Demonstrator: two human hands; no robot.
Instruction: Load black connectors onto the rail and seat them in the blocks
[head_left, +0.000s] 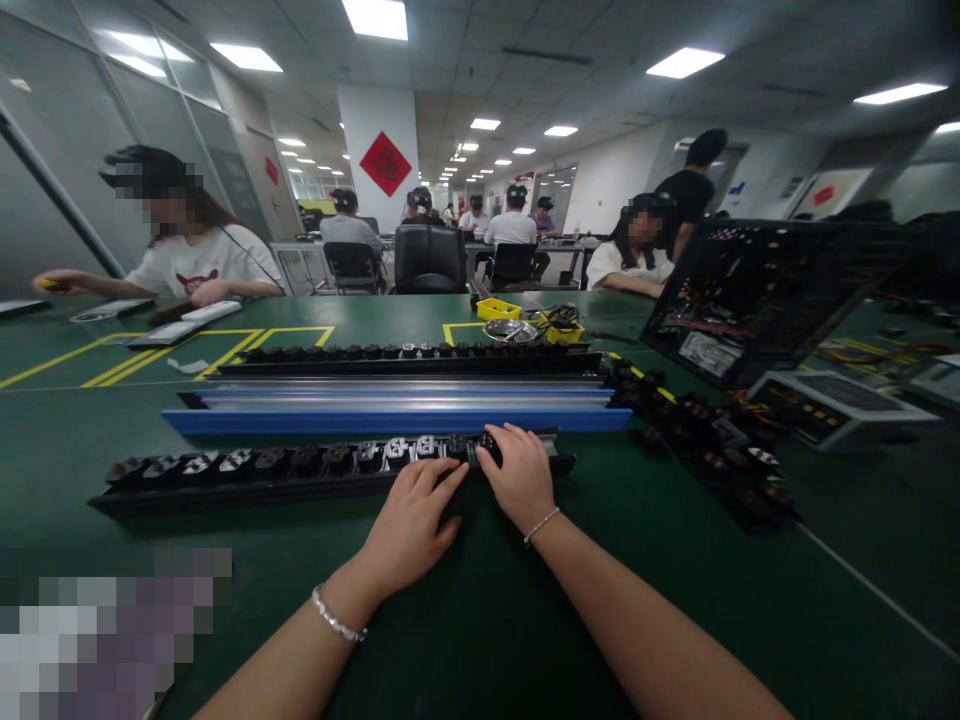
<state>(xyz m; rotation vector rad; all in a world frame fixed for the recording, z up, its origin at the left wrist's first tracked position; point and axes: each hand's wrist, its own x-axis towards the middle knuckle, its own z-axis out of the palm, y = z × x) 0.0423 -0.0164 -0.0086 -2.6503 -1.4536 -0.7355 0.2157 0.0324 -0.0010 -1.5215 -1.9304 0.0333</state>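
Observation:
A long black socket strip (247, 470) lies across the green table (480, 620) in front of me, with several socket modules set in it. My left hand (412, 525) rests flat against its near edge, fingers stretched out toward the sockets. My right hand (519, 475) lies on top of the strip near its right end, fingers curled and pressing on a black socket module (489, 444). Behind it lie a blue and silver rail (397, 405) and a second black strip (405, 358).
A pile of loose black socket parts (705, 440) lies to the right. An open computer case (757, 295) and a white box (832, 405) stand further right. Yellow bins (499, 309) and a metal bowl (510, 330) sit behind. Other people work at the far table edges.

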